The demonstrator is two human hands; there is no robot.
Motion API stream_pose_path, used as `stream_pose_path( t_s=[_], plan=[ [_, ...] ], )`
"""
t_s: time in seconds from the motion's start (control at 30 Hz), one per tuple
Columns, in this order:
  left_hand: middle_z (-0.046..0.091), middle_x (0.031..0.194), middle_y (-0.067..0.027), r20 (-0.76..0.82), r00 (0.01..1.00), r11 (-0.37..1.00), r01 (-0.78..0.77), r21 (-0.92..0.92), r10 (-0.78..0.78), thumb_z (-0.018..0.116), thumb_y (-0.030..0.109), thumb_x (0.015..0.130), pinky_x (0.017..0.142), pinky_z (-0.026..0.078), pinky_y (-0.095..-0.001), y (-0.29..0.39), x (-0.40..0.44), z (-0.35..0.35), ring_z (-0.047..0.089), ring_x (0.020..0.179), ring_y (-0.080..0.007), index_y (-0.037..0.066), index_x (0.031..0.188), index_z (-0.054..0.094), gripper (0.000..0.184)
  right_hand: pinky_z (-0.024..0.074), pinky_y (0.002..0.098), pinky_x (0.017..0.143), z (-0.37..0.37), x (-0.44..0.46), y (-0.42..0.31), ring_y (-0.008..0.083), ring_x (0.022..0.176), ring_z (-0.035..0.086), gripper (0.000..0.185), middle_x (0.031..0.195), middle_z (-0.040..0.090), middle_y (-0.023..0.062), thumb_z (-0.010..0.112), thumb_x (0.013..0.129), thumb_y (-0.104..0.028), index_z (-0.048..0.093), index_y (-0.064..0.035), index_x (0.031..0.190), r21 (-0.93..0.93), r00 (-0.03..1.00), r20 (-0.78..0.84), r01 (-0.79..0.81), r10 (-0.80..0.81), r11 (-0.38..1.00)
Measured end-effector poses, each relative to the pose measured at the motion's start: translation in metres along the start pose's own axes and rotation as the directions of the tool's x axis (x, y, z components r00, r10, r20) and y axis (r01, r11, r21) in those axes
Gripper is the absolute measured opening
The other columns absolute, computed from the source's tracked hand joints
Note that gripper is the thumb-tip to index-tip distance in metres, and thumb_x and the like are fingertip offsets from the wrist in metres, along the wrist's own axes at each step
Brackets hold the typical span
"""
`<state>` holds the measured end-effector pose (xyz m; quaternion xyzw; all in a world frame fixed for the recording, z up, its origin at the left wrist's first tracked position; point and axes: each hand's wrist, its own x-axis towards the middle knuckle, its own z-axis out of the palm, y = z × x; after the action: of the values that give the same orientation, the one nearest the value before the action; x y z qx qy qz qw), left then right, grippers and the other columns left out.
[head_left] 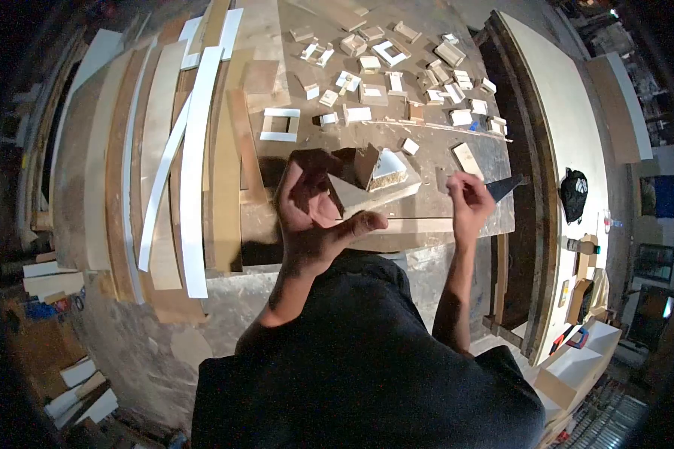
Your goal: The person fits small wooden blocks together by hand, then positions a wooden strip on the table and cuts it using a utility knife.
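Note:
My left hand (314, 217) is curled round one end of a small wooden assembly (382, 196), with the thumb along its near side. The assembly is a pale flat piece carrying an upright brown panel and a white-faced block with a rough edge. To its right my right hand (472, 206) is raised above the table's near edge, thumb and fingertips pinched together. Whatever may be between those fingertips is too small to make out. Just beyond this hand lies a pale wooden block (466, 160), and a dark pointed shape (504, 187) shows beside it.
Many small wooden pieces (373, 93) are scattered over the far part of the worktable (427, 135). Long boards and white strips (195, 172) lie at the left. On the right, a pale bench (558, 82) holds a black cap (574, 195); an open box (577, 367) stands nearer.

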<state>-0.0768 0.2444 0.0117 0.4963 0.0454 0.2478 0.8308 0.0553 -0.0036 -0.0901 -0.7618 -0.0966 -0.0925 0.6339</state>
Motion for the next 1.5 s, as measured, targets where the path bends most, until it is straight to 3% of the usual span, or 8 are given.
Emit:
stream_pose_path(
  t_s=[0.13,0.23,0.37,0.5,0.57,1.3,1.37,1.5],
  plan=[
    [0.059,0.121,-0.0134,0.099,0.983,0.988,-0.156,0.005,0.155,0.096,0.012,0.061,0.103,0.049,-0.0380,0.005,0.006,0.008,0.058,0.114,-0.0205,-0.001,0.119,0.046,0.078,0.0504,0.0261,0.064,0.013,-0.006,-0.150,0.0191,0.070,0.063,0.009,0.079,0.067,0.0124,0.076,0.075,0.003,0.072,-0.0010,0.081,-0.156,0.800,0.080,0.599,-0.594,0.785],
    [0.059,0.124,-0.0163,0.130,0.981,0.987,-0.152,0.061,0.143,0.096,0.012,0.062,0.103,0.049,-0.0375,0.011,0.002,0.012,0.058,0.118,-0.0219,-0.002,0.120,0.045,0.078,0.0472,0.0309,0.053,0.026,-0.017,-0.187,0.0214,0.059,0.061,0.009,0.079,0.068,0.0121,0.075,0.070,0.002,0.072,-0.0057,0.075,-0.063,0.656,0.124,0.754,-0.744,0.654],
    [0.058,0.127,-0.0187,0.177,0.969,0.978,-0.191,0.088,0.174,0.095,0.013,0.062,0.103,0.049,-0.0375,0.012,-0.001,0.014,0.056,0.123,-0.0247,-0.001,0.119,0.046,0.077,0.0425,0.0293,0.051,0.025,-0.015,-0.199,0.0203,0.059,0.058,0.009,0.080,0.068,0.0083,0.075,0.068,-0.013,0.070,-0.0066,0.071,-0.024,0.576,0.265,0.805,-0.773,0.592],
    [0.058,0.129,-0.0199,0.218,0.959,0.982,-0.188,0.000,0.183,0.096,0.015,0.062,0.105,0.048,-0.0393,0.013,-0.001,0.014,0.055,0.125,-0.0259,-0.002,0.118,0.046,0.077,0.0437,0.0297,0.052,0.027,-0.019,-0.204,0.0207,0.060,0.059,0.009,0.080,0.068,0.0082,0.076,0.066,-0.010,0.071,-0.0073,0.073,-0.036,0.593,0.310,0.788,-0.743,0.614],
    [0.058,0.129,-0.0205,0.246,0.937,0.957,-0.276,0.091,0.247,0.096,0.016,0.061,0.105,0.048,-0.0397,0.013,-0.001,0.013,0.055,0.125,-0.0262,-0.002,0.117,0.046,0.077,0.0450,0.0297,0.054,0.030,-0.022,-0.201,0.0205,0.062,0.061,0.012,0.080,0.069,0.0075,0.077,0.064,-0.007,0.072,-0.0083,0.075,-0.083,0.613,0.269,0.783,-0.743,0.616],
    [0.058,0.129,-0.0212,0.253,0.932,0.960,-0.277,0.042,0.258,0.096,0.017,0.062,0.104,0.050,-0.0396,0.017,-0.004,0.000,0.057,0.123,-0.0257,-0.001,0.124,0.042,0.084,0.0476,0.0281,0.055,0.030,-0.017,-0.203,0.0169,0.062,0.062,0.023,0.078,0.067,0.0063,0.081,0.062,-0.001,0.077,-0.0120,0.082,-0.197,0.608,0.184,0.793,-0.773,0.577],
    [0.058,0.129,-0.0221,0.265,0.904,0.936,-0.351,0.006,0.337,0.095,0.016,0.063,0.104,0.050,-0.0399,0.014,-0.003,0.003,0.058,0.122,-0.0271,-0.002,0.125,0.041,0.084,0.0474,0.0277,0.054,0.036,-0.020,-0.207,0.0169,0.061,0.062,0.019,0.077,0.067,0.0060,0.082,0.065,-0.002,0.077,-0.0112,0.081,-0.056,0.602,0.227,0.793,-0.766,0.607],
    [0.057,0.130,-0.0231,0.246,0.861,0.894,-0.442,-0.075,0.446,0.095,0.015,0.063,0.104,0.050,-0.0405,0.010,0.000,0.007,0.059,0.122,-0.0282,-0.002,0.125,0.041,0.083,0.0476,0.0274,0.054,0.041,-0.019,-0.208,0.0168,0.062,0.062,0.021,0.076,0.067,0.0057,0.082,0.064,-0.001,0.077,-0.0104,0.081,-0.085,0.613,0.226,0.786,-0.757,0.612]
  ],
)
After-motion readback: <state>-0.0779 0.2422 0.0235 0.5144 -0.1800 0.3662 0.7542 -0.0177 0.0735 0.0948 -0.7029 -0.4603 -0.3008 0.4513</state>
